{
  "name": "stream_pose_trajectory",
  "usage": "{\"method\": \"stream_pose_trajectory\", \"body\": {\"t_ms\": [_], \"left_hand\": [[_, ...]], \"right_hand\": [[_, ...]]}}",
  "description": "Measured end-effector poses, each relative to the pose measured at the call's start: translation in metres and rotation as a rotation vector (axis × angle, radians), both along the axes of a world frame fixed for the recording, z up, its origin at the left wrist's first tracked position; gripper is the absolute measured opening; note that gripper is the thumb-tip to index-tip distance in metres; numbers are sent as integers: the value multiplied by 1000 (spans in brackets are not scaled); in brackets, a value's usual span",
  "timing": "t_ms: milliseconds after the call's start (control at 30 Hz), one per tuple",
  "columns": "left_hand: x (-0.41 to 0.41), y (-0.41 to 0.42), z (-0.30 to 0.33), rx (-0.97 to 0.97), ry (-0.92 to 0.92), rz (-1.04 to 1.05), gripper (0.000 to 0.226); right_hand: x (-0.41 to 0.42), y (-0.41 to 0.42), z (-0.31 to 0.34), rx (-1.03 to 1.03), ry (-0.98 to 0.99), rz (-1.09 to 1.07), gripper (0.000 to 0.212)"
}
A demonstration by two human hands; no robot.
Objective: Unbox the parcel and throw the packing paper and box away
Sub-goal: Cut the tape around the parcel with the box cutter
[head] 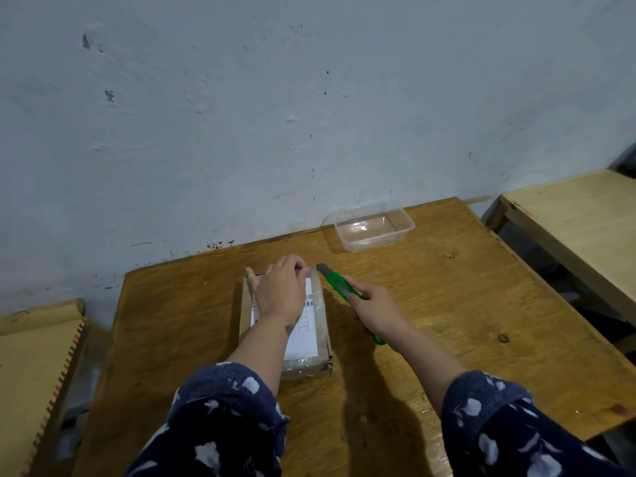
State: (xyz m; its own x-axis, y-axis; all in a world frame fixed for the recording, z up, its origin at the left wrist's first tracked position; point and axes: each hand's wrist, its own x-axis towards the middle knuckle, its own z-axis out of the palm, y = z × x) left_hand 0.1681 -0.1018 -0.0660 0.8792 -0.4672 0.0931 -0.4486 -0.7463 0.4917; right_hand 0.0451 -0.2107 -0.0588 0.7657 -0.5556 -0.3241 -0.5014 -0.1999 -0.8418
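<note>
Parcel [303,339], a taped cardboard box with a white label, lies flat at the centre of the wooden table [447,304], its long side running away from the person. Left hand [280,292] rests palm down on the box's far half, fingers spread and curled over the far edge. Right hand [373,309], just right of the box, is closed around a green utility knife [339,282], blade tip at the box's upper right corner. A clear plastic container [370,225] stands near the wall [241,115], well apart.
</note>
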Motion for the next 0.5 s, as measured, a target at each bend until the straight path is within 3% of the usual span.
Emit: {"method": "stream_pose_trajectory", "body": {"t_ms": [500], "left_hand": [[-1,1,-2,-218,25,27,15]], "right_hand": [[-7,-3,-5,-42,16,18,43]]}}
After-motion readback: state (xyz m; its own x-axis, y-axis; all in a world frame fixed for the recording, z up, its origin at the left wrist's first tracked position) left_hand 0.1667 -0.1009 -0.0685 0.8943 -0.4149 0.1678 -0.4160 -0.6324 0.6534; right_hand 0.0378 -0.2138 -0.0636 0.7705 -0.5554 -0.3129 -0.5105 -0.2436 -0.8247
